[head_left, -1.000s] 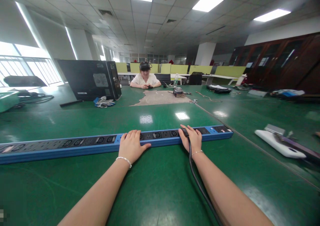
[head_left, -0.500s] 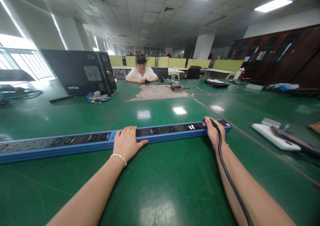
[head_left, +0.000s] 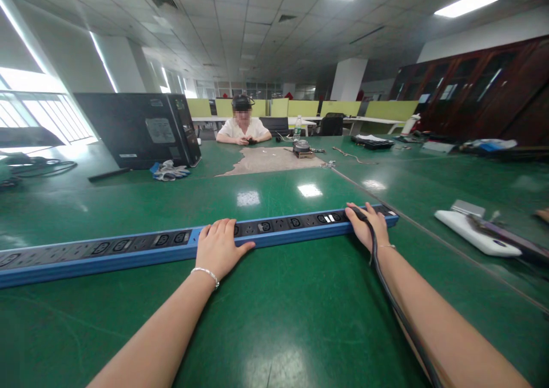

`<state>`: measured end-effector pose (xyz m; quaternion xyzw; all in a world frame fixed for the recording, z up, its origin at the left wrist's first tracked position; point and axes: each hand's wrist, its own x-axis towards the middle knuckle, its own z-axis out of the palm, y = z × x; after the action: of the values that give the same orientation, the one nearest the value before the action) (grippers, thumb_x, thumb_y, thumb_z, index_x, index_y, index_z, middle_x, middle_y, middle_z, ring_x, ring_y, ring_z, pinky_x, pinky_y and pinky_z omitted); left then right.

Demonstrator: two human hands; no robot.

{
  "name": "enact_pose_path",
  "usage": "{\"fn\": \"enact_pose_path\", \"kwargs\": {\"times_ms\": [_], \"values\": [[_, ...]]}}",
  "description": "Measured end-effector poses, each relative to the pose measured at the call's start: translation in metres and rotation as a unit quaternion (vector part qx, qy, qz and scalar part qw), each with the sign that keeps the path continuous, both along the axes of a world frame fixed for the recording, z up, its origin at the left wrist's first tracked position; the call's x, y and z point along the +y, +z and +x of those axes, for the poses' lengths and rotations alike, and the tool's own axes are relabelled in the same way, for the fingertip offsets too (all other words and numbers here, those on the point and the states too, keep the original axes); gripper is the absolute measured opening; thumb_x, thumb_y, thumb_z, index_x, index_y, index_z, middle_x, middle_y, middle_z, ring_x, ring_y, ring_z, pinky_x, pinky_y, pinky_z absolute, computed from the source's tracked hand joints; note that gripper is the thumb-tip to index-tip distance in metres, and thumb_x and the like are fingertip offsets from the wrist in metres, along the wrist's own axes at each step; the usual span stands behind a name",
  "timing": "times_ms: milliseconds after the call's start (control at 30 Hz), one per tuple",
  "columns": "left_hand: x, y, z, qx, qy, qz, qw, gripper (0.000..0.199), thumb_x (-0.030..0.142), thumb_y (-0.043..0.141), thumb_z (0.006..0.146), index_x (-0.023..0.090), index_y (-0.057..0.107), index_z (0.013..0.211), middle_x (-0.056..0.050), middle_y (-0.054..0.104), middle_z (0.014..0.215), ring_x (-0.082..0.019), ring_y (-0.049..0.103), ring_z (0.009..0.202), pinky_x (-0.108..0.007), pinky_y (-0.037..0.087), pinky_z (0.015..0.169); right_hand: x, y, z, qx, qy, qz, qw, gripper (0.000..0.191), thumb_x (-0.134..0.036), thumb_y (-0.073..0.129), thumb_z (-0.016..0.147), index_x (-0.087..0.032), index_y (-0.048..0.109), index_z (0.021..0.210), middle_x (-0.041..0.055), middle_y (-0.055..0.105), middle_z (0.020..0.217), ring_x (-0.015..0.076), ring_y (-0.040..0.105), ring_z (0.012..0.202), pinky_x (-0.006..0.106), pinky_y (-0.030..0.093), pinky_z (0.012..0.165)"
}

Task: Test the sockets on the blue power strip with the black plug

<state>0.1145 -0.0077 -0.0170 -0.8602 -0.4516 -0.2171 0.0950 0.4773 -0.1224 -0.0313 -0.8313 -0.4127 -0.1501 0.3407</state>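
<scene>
A long blue power strip (head_left: 295,234) with black sockets lies across the green table. My left hand (head_left: 222,245) clasps it near the middle, its fingers over the top and its thumb along the near side. At the strip's right end, my right hand (head_left: 369,228) grips the plug of a black power cord (head_left: 380,262) at the sockets. The fingers partly cover the plug, so I cannot tell how deep it sits. From there the cord runs back along my right forearm.
A black computer case (head_left: 141,127) stands at the back left, with gloves (head_left: 170,171) beside it. Another person (head_left: 243,127) sits across the table. A white device (head_left: 476,232) lies on the right, and a bottle (head_left: 297,128) stands at the back.
My right hand has shifted its hold on the plug, and its fingers now spread farther over the strip's right end. The left hand keeps its place on the strip.
</scene>
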Motion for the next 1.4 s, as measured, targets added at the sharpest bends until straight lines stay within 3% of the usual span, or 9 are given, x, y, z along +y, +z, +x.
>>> {"fn": "enact_pose_path", "kwargs": {"times_ms": [133,267,367,467,567,700,867,1033,1400], "values": [[0.000,0.000,0.000,0.008,0.003,-0.001,1.000,0.066,0.063,0.049,0.073,0.015,0.049,0.118,-0.013,0.057,0.121,-0.027,0.047,0.115,-0.042,0.031,0.098,-0.002,-0.003,-0.001,-0.021,-0.011,0.008,1.000,0.035,-0.045,0.044,0.083,-0.029,0.064,0.108,0.0030,0.060,0.120,0.0260,0.038,0.126,0.051,0.023,0.102],[0.000,-0.001,0.000,0.011,0.005,0.002,1.000,0.067,0.064,0.048,0.073,0.015,0.049,0.119,-0.013,0.057,0.121,-0.027,0.047,0.116,-0.041,0.031,0.098,0.001,-0.004,-0.005,-0.004,0.004,0.041,0.999,0.032,-0.045,0.046,0.082,-0.028,0.067,0.100,0.0036,0.065,0.110,0.0243,0.043,0.122,0.053,0.018,0.104],[0.001,-0.001,0.000,0.014,0.006,0.005,1.000,0.067,0.064,0.047,0.074,0.015,0.049,0.119,-0.014,0.057,0.121,-0.028,0.047,0.116,-0.042,0.031,0.098,0.004,0.002,-0.002,0.055,0.035,0.165,0.984,0.033,-0.048,0.047,0.081,-0.026,0.068,0.093,0.0031,0.069,0.099,0.0237,0.053,0.112,0.054,0.018,0.104],[0.001,-0.001,0.000,0.016,0.006,0.005,1.000,0.066,0.064,0.046,0.074,0.015,0.049,0.119,-0.014,0.057,0.122,-0.028,0.047,0.116,-0.042,0.031,0.098,0.001,0.008,0.011,0.100,0.021,0.324,0.940,0.048,-0.051,0.035,0.086,-0.018,0.064,0.104,0.0077,0.067,0.103,0.0202,0.059,0.101,0.043,0.038,0.096],[0.001,-0.001,0.000,0.018,0.007,0.004,1.000,0.066,0.064,0.047,0.074,0.015,0.049,0.119,-0.014,0.057,0.121,-0.028,0.048,0.115,-0.042,0.031,0.098,-0.006,0.006,0.030,0.147,0.028,0.378,0.914,0.048,-0.053,0.041,0.083,-0.016,0.065,0.102,0.0077,0.068,0.099,0.0199,0.062,0.094,0.037,0.046,0.087],[0.001,-0.001,0.000,0.022,0.008,0.008,1.000,0.066,0.064,0.047,0.073,0.015,0.049,0.118,-0.014,0.057,0.120,-0.028,0.048,0.114,-0.042,0.032,0.097,-0.013,-0.003,0.045,0.144,0.037,0.321,0.935,0.044,-0.053,0.045,0.081,-0.019,0.067,0.098,0.0052,0.069,0.099,0.0220,0.059,0.101,0.039,0.043,0.092],[0.001,0.000,0.000,0.028,0.008,0.012,0.999,0.066,0.063,0.046,0.074,0.014,0.049,0.118,-0.014,0.057,0.120,-0.028,0.049,0.114,-0.042,0.032,0.097,-0.012,0.001,0.044,0.091,0.033,0.160,0.982,0.041,-0.050,0.040,0.084,-0.024,0.068,0.098,0.0049,0.066,0.107,0.0265,0.047,0.119,0.049,0.027,0.103],[0.001,0.000,0.000,0.025,0.007,0.009,1.000,0.068,0.064,0.047,0.073,0.013,0.050,0.118,-0.014,0.058,0.119,-0.028,0.049,0.113,-0.042,0.032,0.097,-0.010,0.003,0.039,0.058,0.011,0.048,0.997,0.036,-0.046,0.042,0.082,-0.027,0.067,0.100,0.0051,0.065,0.111,0.0267,0.041,0.124,0.055,0.017,0.104],[0.001,-0.002,0.000,0.009,0.000,0.006,1.000,0.066,0.062,0.047,0.074,0.013,0.050,0.119,-0.015,0.058,0.119,-0.028,0.048,0.115,-0.043,0.032,0.098,-0.013,-0.006,0.032,-0.029,-0.043,0.020,0.998,0.038,-0.047,0.042,0.083,-0.030,0.063,0.110,-0.0003,0.057,0.124,0.0268,0.033,0.129,0.049,0.023,0.104]]}}
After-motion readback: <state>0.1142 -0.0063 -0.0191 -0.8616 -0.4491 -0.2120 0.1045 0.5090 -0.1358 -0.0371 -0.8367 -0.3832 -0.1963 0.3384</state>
